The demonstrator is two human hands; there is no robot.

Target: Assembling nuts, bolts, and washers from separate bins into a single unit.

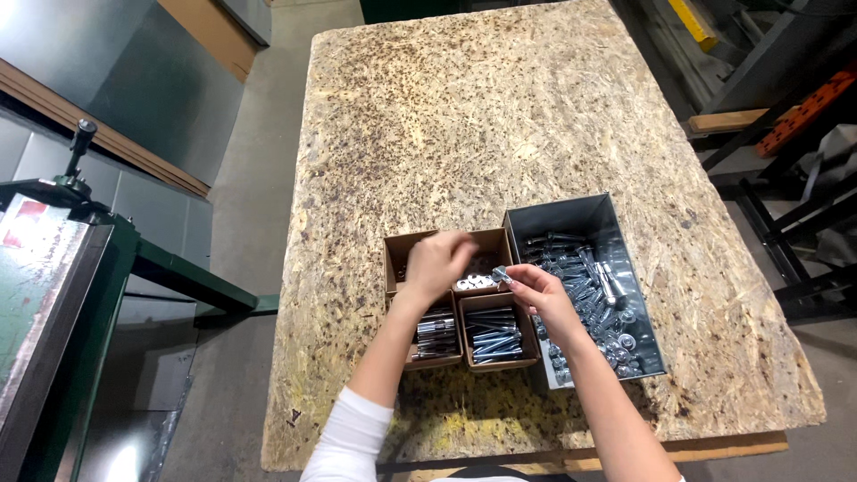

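Observation:
My left hand (437,261) reaches into a brown cardboard box (396,250) of small metal washers or nuts, fingers curled down into it; what it grips is hidden. My right hand (536,290) hovers just right of that box and pinches a small shiny metal piece (500,275) between thumb and fingers. In front of the hands stand two smaller cardboard boxes (527,344) packed with metal bolts laid side by side. To the right stands a grey metal bin (571,214) holding several loose bolts and washers.
Everything rests on a chipboard table (500,116). A green metal machine (62,268) stands at the left across a concrete aisle. Dark metal racks and wooden boards (786,116) stand at the right.

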